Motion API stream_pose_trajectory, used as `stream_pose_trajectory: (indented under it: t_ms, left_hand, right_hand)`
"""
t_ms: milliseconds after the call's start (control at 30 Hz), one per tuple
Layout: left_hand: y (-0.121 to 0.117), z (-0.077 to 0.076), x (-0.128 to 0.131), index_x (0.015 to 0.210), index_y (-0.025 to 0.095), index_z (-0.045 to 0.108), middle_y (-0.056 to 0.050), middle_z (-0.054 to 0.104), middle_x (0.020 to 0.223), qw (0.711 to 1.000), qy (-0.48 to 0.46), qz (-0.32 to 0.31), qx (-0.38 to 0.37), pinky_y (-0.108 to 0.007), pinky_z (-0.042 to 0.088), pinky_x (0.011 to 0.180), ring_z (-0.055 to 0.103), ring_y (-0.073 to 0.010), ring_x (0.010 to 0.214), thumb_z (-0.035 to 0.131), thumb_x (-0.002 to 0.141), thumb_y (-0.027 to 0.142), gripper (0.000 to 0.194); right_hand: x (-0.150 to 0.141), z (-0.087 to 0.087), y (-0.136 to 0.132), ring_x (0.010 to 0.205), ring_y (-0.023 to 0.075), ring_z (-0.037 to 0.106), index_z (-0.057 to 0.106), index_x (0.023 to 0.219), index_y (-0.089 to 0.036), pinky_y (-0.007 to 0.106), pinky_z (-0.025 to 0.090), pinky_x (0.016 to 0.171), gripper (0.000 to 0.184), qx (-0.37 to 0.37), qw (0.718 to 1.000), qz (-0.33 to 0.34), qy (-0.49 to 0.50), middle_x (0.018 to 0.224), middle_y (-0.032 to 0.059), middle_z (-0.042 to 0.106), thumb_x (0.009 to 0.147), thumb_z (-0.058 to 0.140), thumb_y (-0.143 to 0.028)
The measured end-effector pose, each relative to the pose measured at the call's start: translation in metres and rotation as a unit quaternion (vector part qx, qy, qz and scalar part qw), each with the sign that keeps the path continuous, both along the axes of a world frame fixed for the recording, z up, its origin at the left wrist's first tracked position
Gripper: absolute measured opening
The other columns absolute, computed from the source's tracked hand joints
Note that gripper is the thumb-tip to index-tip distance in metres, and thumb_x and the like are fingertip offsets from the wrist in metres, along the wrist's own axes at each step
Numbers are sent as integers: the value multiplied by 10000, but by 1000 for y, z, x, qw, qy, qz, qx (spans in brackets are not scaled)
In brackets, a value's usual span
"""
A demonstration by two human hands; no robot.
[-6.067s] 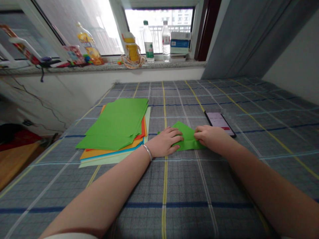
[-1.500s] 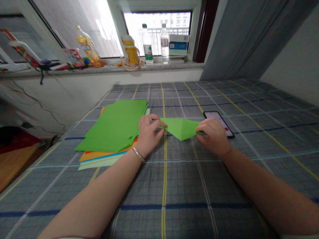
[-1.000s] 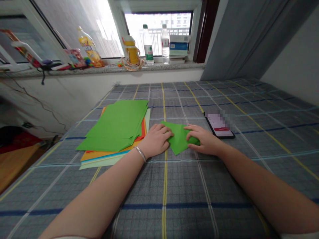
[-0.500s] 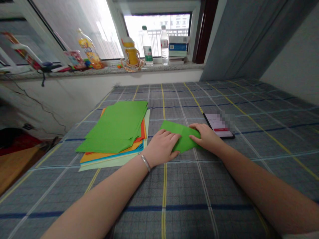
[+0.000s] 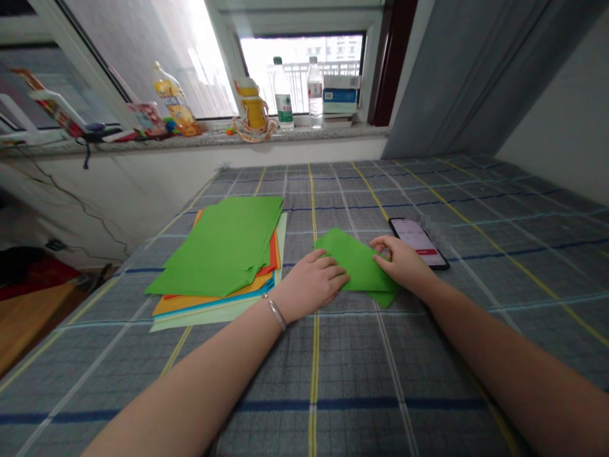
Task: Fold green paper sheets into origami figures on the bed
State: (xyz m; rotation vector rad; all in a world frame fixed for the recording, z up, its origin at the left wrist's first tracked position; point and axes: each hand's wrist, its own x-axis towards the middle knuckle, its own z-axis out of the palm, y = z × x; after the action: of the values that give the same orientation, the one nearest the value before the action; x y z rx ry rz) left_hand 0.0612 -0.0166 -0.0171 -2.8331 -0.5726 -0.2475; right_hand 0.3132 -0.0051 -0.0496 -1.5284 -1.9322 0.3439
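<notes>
A folded sheet of green paper [image 5: 354, 261] lies on the plaid cloth, with a flap showing below its lower right edge. My left hand [image 5: 314, 282], a silver bangle at its wrist, is closed over the paper's left edge; the fingers press on top and the thumb is hidden. At the right edge my right hand [image 5: 399, 261] grips the paper between bent fingers and thumb. Just beyond that hand rests a phone [image 5: 419, 244] with a lit screen.
To the left lies a stack of coloured paper [image 5: 223, 244], green sheets uppermost. Along the windowsill [image 5: 314, 134] stand a yellow cup [image 5: 254, 111], several bottles and some boxes [image 5: 340, 95]. Plaid cloth [image 5: 352, 362] covers the surface. A grey curtain [image 5: 457, 76] hangs at right.
The green paper has turned and its lower right flap now shows. My left hand has slid slightly down and right, its thumb no longer visible. My right hand has shifted a little right.
</notes>
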Motion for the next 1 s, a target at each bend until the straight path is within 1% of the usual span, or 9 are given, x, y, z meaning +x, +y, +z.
stream_pose_trajectory:
  t_ms: [100,233,333,433,533,633,767,900,1000]
  left_hand:
    - [1,6,-3,1256,188,528,-57,676,1083,999,27,7,29,-356,385,869,569,-185,975,442,965,214,304]
    - [3,13,-8,1232,189,534,-71,664,1066,997,52,37,42,-332,394,749,560,-200,952,464,956,210,286]
    - [5,12,-10,1162,197,572,-69,650,1044,994,64,80,35,-314,399,705,564,-206,941,489,940,197,237]
    - [9,6,-13,1137,219,583,-54,636,1020,991,65,116,19,-298,410,682,580,-194,892,495,933,196,223]
    - [14,-1,-16,1123,235,588,-46,629,1025,991,48,124,11,-288,425,680,591,-181,874,492,932,208,215]
    - [19,-4,-19,1034,213,608,-46,635,965,992,43,113,22,-289,432,674,591,-177,834,498,927,215,153]
    - [22,-2,-21,901,179,595,-43,634,884,993,36,106,37,-291,447,665,587,-181,798,522,909,211,80]
    - [25,-2,-25,911,170,595,-42,642,887,993,10,118,17,-284,474,672,598,-181,813,511,904,202,91]
    - [31,-7,-31,946,192,611,-30,648,908,991,-38,129,-21,-264,492,689,611,-165,846,493,892,165,132]
  right_hand:
    - [-1,6,-4,587,141,547,590,1033,-184,283,450,593,247,-33,999,1,14,765,4,621,796,541,-233]
    - [-3,9,-7,539,141,537,625,972,-208,266,412,518,208,-41,999,23,3,652,-17,608,830,476,-239]
    - [-2,6,-6,605,156,580,640,984,-214,278,450,566,225,-39,998,49,-16,706,-4,653,833,474,-225]
    - [0,0,-1,791,187,630,649,1027,-210,321,506,719,269,-13,996,78,-40,895,34,703,803,505,-182]
    - [3,-5,3,979,224,613,643,1121,-218,390,492,877,373,20,992,98,-78,1051,50,702,775,521,-144]
    - [4,-8,5,1076,237,579,615,1201,-213,428,454,962,430,43,988,110,-97,1157,55,675,787,521,-142]
    - [2,-6,4,1097,238,560,599,1227,-177,428,433,992,443,61,985,114,-114,1182,78,654,797,509,-119]
    - [-1,0,-1,1055,247,546,611,1223,-213,431,453,947,462,84,981,104,-142,1120,83,637,782,530,-105]
    - [-4,7,-6,979,262,537,681,1132,-240,436,469,874,366,109,975,87,-173,1022,96,613,789,582,-158]
